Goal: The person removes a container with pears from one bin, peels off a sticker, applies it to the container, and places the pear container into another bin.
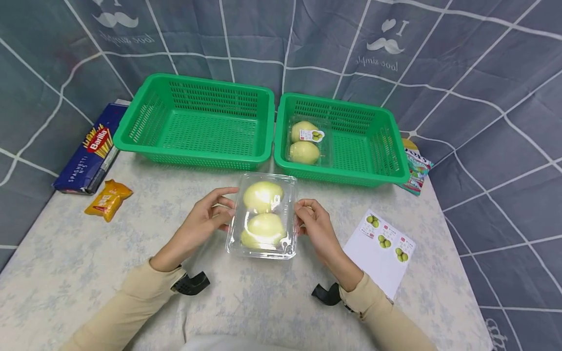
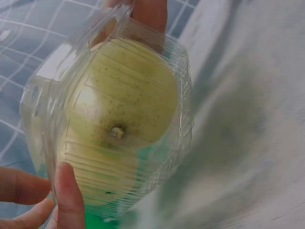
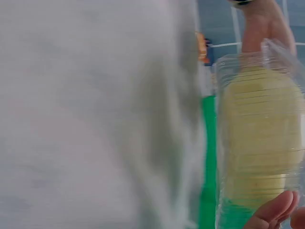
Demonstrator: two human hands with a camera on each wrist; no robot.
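Two hands, left hand (image 1: 205, 220) and right hand (image 1: 315, 225), have fingers curled against opposite sides of a clear plastic clamshell box of two pale green pears (image 1: 262, 216) just above the flowered worktop (image 1: 66, 263); even, gentle pressure should avoid crushing it.

Even, bright light fell from above with only soft shadows, glare glinted on the clear plastic box (image 1: 262, 215), the head view bowed at its edges, and both wrist views were blurred, the right badly.
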